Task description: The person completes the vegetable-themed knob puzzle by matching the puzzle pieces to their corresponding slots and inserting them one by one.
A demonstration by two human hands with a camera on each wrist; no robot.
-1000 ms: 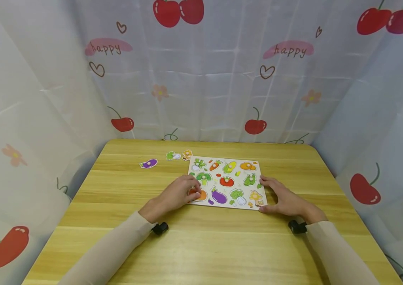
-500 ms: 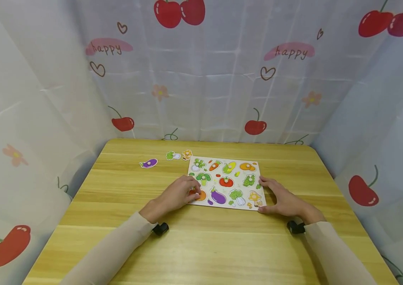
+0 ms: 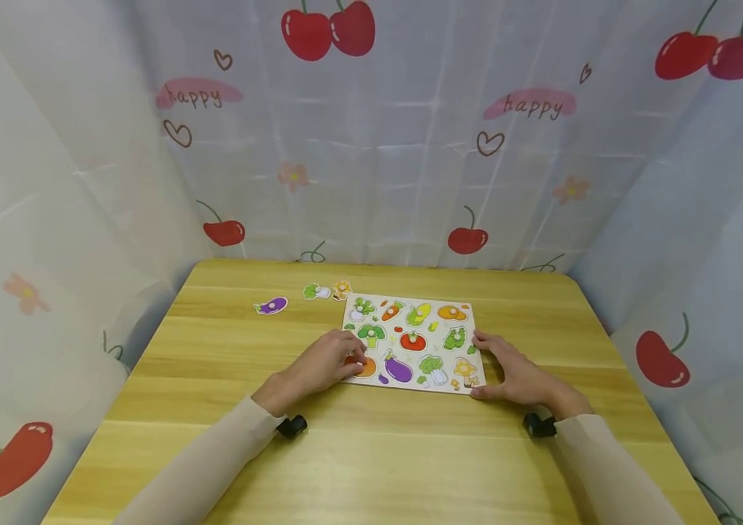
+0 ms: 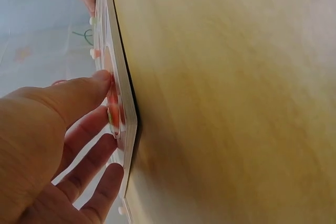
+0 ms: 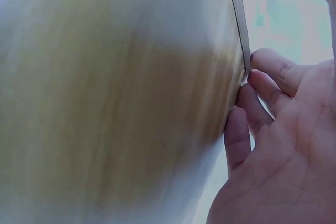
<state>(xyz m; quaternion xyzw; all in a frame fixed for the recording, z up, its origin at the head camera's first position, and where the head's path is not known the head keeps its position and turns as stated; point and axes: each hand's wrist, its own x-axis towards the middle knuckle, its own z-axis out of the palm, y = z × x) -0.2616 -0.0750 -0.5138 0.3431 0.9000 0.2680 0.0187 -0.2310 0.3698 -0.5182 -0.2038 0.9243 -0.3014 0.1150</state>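
Note:
The vegetable puzzle board (image 3: 437, 339) lies flat on the table in the head view, its knobbed pieces showing pictures such as a tomato and corn. At its lower left corner my left hand (image 3: 321, 362) has its fingers curled over a round orange puzzle piece (image 3: 364, 368), partly hidden by them. In the left wrist view the thumb and fingers touch that piece close to the board's edge. Against the board's right edge rests my right hand (image 3: 518, 370), thumb at the near corner and fingers farther up the side, spread apart. Its fingertips (image 5: 239, 119) meet table and board edge in the right wrist view.
Beyond the board's upper left lie three loose pieces: an eggplant (image 3: 271, 305), a bok choy (image 3: 316, 292) and a mushroom (image 3: 341, 290). The wooden table (image 3: 378, 467) extends toward the person. A white curtain (image 3: 371, 146) printed with cherries surrounds the back and sides.
The head view has tilted a little, so the scene sits slightly lower. Both hands keep their places: the left over the orange puzzle piece, the right along the board's edge.

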